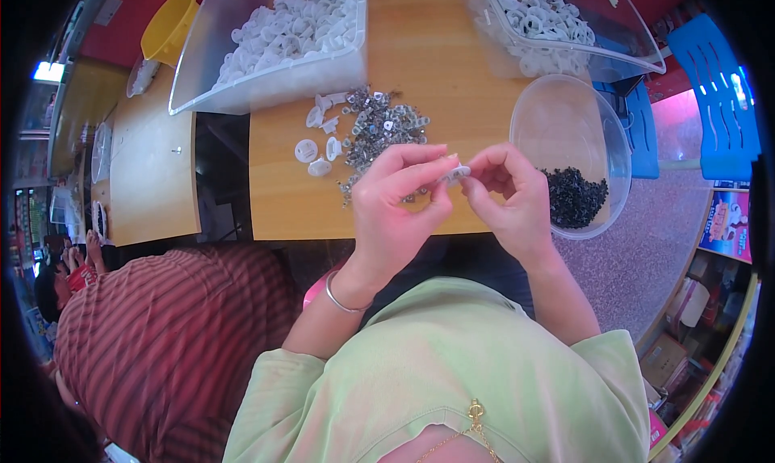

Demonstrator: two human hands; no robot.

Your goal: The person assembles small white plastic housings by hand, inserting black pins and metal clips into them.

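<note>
My left hand (400, 201) pinches a small white plastic part (457, 173) between thumb and fingers, above the table's front edge. My right hand (513, 205) is closed in a pinch at the part's right side; whatever lies between its fingertips is too small and covered to name. Behind my left hand spreads a loose pile of small metal pieces (378, 128). Several white round plastic parts (307, 150) lie left of that pile. Black small pieces (575, 198) are heaped in the near end of a clear round tub (517, 128) beside my right hand.
A large clear bin (242, 89) full of white parts stands at the back left, another clear bin (613, 59) at the back right. A yellow basin (169, 29) sits far left. A person in a striped top (178, 326) is close on my left. Blue chairs (714, 100) stand right.
</note>
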